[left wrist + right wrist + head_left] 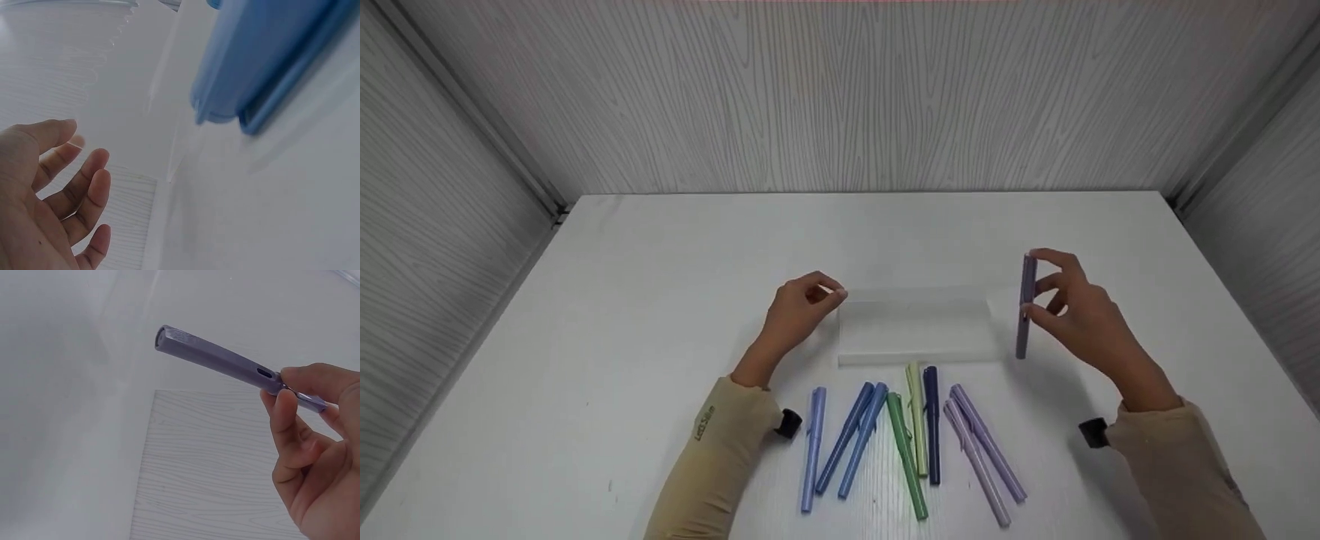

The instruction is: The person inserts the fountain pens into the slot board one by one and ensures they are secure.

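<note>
My right hand [1072, 315] pinches a purple pen [1026, 307], held nearly upright above the table to the right of a clear-walled white box [919, 358]. In the right wrist view the pen [214, 360] sits between thumb and fingertips, with a small dark window in its barrel. Thumb and index finger of my left hand [802, 309] pinch the box's far left corner. The left wrist view shows the thin see-through wall [124, 112] at those fingertips, the other fingers loosely bent. Nothing is seen lying inside the box.
Several pens lie in front of the box: a light blue pen [814, 450], two darker blue ones, a green pen [908, 457], a pale green pen [916, 420], a navy pen [933, 427] and two lilac pens [979, 461]. Wood-grain panels [855, 97] enclose the white table [660, 300].
</note>
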Motion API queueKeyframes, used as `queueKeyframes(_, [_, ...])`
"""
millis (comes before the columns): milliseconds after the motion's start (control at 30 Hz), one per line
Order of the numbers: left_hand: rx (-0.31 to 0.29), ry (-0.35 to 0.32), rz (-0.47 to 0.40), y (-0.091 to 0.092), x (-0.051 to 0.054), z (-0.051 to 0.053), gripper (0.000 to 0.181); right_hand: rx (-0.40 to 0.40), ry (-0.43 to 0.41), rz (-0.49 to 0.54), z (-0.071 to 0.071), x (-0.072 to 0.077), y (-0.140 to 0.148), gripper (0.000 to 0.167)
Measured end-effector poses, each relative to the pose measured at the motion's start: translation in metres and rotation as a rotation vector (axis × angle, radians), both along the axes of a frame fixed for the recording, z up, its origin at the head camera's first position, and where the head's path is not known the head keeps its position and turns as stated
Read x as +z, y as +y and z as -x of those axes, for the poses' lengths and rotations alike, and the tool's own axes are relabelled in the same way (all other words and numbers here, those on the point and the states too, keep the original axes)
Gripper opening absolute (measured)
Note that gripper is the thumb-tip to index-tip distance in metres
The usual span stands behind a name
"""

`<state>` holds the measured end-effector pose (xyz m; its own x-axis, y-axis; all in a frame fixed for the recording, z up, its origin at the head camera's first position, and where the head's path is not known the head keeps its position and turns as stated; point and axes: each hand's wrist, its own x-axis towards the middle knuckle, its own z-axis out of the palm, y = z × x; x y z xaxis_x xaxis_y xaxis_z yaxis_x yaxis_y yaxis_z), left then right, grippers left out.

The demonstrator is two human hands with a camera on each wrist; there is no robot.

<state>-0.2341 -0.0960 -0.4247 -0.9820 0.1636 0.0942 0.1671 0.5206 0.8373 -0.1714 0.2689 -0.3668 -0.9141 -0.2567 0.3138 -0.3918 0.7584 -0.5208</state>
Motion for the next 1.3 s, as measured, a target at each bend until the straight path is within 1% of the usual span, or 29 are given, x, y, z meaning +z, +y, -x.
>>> queueKeyframes(100, [0.004, 0.003, -0.006, 0.001, 0.000, 0.000, 0.020, -0.041, 0.021, 0.009, 0.003, -0.001, -0.003, 0.070])
queueKeyframes(167, [0.005, 0.004, -0.008, 0.000, 0.001, 0.000, 0.020, -0.053, 0.042, 0.013, 0.005, -0.002, -0.006, 0.071])
queueKeyframes(267, [0.007, 0.005, -0.011, 0.000, 0.001, -0.001, 0.020, -0.061, 0.060, 0.028, 0.006, -0.004, -0.011, 0.070])
queueKeyframes(433, [-0.003, 0.004, -0.001, 0.001, 0.002, 0.000, 0.021, -0.081, 0.065, 0.048, 0.007, -0.009, -0.015, 0.069])
queueKeyframes(633, [-0.016, 0.021, 0.007, 0.002, 0.003, 0.001, 0.021, -0.096, 0.079, 0.052, 0.008, -0.012, -0.020, 0.069])
queueKeyframes(833, [0.010, 0.001, 0.030, 0.001, 0.003, -0.002, 0.020, -0.106, 0.076, 0.033, 0.009, -0.016, -0.025, 0.068])
queueKeyframes(1033, [0.006, 0.002, 0.029, 0.002, 0.003, -0.002, 0.021, -0.122, 0.093, 0.004, 0.008, -0.022, -0.023, 0.068])
queueKeyframes(1300, [-0.006, 0.011, 0.024, 0.001, 0.005, -0.002, 0.022, -0.115, 0.051, -0.026, 0.010, -0.027, -0.024, 0.067])
